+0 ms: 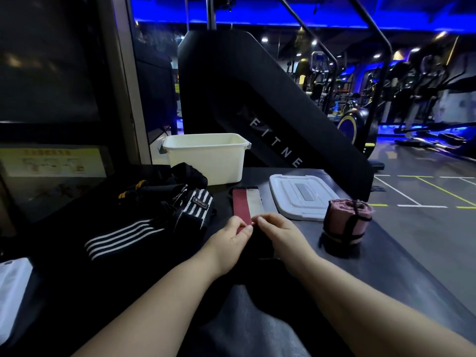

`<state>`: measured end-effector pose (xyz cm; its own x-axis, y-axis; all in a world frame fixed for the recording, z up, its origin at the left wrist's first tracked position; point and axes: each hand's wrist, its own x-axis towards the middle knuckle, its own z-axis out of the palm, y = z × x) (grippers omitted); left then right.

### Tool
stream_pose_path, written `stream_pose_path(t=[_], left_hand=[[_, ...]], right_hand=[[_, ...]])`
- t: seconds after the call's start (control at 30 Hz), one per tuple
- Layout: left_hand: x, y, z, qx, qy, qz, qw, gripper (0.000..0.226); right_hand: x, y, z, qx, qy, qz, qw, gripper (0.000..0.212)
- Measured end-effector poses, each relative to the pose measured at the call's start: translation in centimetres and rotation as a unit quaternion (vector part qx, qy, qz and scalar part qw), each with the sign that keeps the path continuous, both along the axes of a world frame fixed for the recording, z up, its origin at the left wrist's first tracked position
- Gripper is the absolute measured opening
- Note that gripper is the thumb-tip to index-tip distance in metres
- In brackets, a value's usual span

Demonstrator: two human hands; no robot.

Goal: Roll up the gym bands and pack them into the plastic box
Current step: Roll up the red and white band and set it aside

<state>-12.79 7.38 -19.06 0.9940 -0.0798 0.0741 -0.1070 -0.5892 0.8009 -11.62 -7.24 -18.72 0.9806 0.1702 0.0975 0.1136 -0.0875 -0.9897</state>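
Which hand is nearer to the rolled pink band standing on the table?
Right. The right hand is just left of the rolled pink band, a gap between them; the left hand is farther left, both pinching the red band.

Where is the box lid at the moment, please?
In the head view, the lid lies flat on the table, right of centre, between the red band and the rolled pink band, right of the box.

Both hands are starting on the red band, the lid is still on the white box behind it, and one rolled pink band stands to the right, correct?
Not quite: in the head view the lid lies flat on the table, right of the open white box. The rest holds.
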Motion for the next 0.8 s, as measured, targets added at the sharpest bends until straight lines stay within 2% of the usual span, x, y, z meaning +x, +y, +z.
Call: stream_pose_path(t=[0.1,0.17,0.27,0.37,0.5,0.6,0.73,0.8], left_hand=[[0.5,-0.6,0.4,-0.027,0.019,0.032,0.999,0.02],[0.4,-1.3,0.5,-0.13,0.03,0.034,0.99,0.025],[0.2,-2.3,-0.3,-0.318,0.044,0.059,0.945,0.028],[0.7,-3.0,-1.0,-0.391,0.04,0.083,0.916,0.014],[1.2,-3.2,-1.1,-0.413,0.032,0.088,0.906,0.011],[1.3,-3.1,-1.1,-0.406,0.033,0.099,0.908,0.008],[1.7,-2.8,-1.1,-0.36,0.033,0.108,0.926,0.008],[1.7,-2.5,-1.0,-0.337,0.039,0.094,0.936,0.007]], right_hand=[[-0.1,0.3,0.0,0.048,0.014,-0.036,0.998,0.013],[0.0,0.3,-0.2,0.083,0.025,-0.036,0.996,0.016],[-0.1,0.0,-0.3,0.118,0.048,-0.006,0.992,0.022],[0.3,-0.2,-0.3,0.127,0.055,0.027,0.99,0.025],[1.3,-0.2,-0.7,0.144,0.062,0.038,0.987,0.012],[2.0,-0.2,-1.0,0.139,0.05,0.032,0.989,0.01],[2.2,-0.7,-0.9,0.159,0.069,0.064,0.983,0.024],[2.0,-1.3,-0.8,0.118,0.047,0.096,0.987,0.026]])
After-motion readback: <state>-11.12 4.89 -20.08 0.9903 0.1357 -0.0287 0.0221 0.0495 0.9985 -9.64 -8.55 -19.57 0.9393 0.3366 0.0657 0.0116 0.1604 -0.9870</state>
